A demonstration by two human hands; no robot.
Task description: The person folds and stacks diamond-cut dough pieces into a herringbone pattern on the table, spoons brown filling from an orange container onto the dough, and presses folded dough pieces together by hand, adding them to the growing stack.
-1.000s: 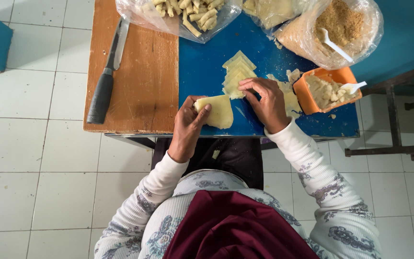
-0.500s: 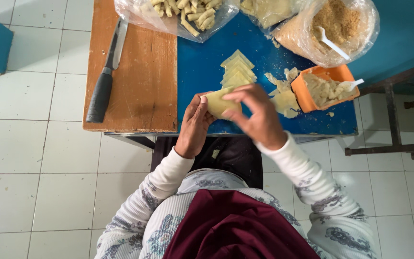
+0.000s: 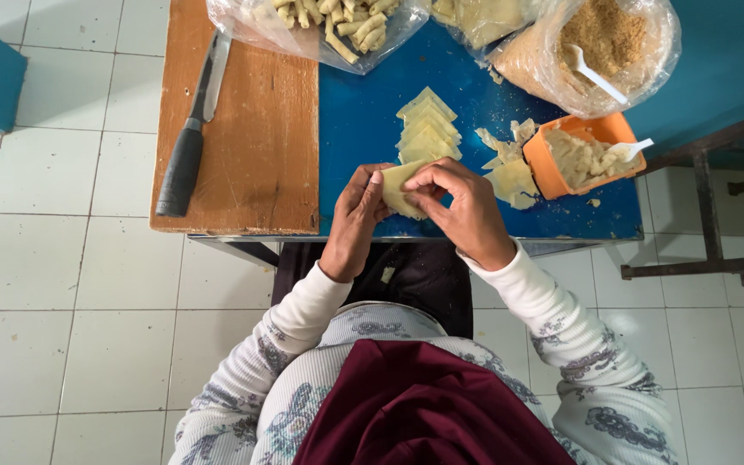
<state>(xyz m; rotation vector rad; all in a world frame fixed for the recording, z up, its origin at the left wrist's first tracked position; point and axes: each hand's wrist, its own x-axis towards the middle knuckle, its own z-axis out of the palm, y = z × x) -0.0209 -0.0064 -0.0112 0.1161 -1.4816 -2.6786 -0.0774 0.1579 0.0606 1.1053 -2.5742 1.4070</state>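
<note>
Both hands hold one pale yellow pastry sheet (image 3: pixel 398 188) above the near edge of the blue table (image 3: pixel 363 129). My left hand (image 3: pixel 356 211) grips its left side. My right hand (image 3: pixel 458 202) folds over its right side and top. Just beyond them lies a stack of pale triangular pastry sheets (image 3: pixel 428 129). To the right sit loose pastry pieces (image 3: pixel 510 176) and an orange tub (image 3: pixel 553 168) of filling with a white spoon (image 3: pixel 635 148) in it.
A wooden cutting board (image 3: pixel 247 129) with a black-handled knife (image 3: pixel 189 142) lies left. At the far edge are a clear bag of rolled snacks (image 3: pixel 329 21), a bag of pale sheets (image 3: pixel 484 17) and a bag of brown crumbs (image 3: pixel 604 43) with a white spoon. White tiled floor surrounds the table.
My right hand left the pastry pile and came to the sheet in my left hand. Both hands have lifted and closed around that sheet, which is now partly folded.
</note>
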